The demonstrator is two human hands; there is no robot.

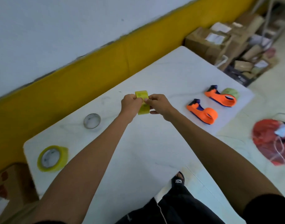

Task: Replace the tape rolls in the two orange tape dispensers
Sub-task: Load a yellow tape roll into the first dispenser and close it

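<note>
Both my hands hold a yellow tape roll [142, 102] on edge above the middle of the white table [138, 151]. My left hand [131, 105] grips its left side and my right hand [159, 104] pinches its right side with thumb and fingers. Two orange tape dispensers lie at the table's right end: the near one [201, 111] with an empty hub, the far one [221, 97] with a pale green roll [231, 92] behind it. A second yellow tape roll [52, 158] lies flat at the near left. A nearly spent clear roll [92, 121] lies beyond it.
A yellow-and-white wall runs along the table's far side. Cardboard boxes [219, 41] are stacked on the floor past the table's right end. A red bag [270, 141] lies on the floor at right. A brown box [11, 186] stands at the near left. My foot [178, 178] shows below the table's edge.
</note>
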